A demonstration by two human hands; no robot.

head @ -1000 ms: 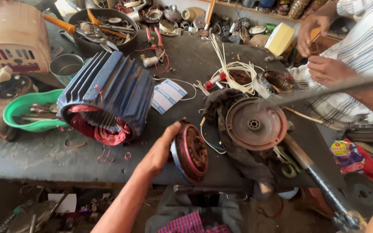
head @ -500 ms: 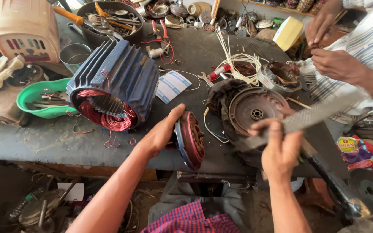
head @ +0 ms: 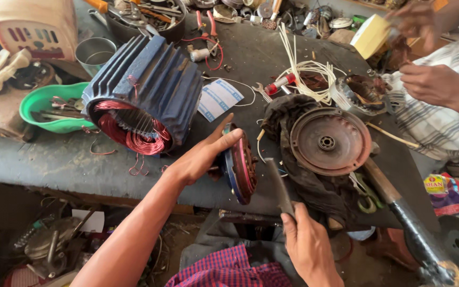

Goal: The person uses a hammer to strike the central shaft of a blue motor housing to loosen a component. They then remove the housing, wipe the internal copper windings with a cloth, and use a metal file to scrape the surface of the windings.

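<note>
two hands are working at the table's [head: 54, 159] near edge. left hand [head: 204, 155] is gripping an upright round rotor disc [head: 240, 169]; right hand [head: 306, 245] is clasping a flat metal blade [head: 278, 187].

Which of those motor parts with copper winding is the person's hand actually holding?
The small disc-shaped winding, held upright on edge by the left hand. The big blue ribbed stator lies untouched beside it.

Blue ribbed motor housing [head: 144, 85] with red-copper windings, upper left; green bowl [head: 49, 109] at left; rusty brown disc [head: 329, 141] centre right; red-blue checked cloth [head: 229, 268] at bottom.
</note>
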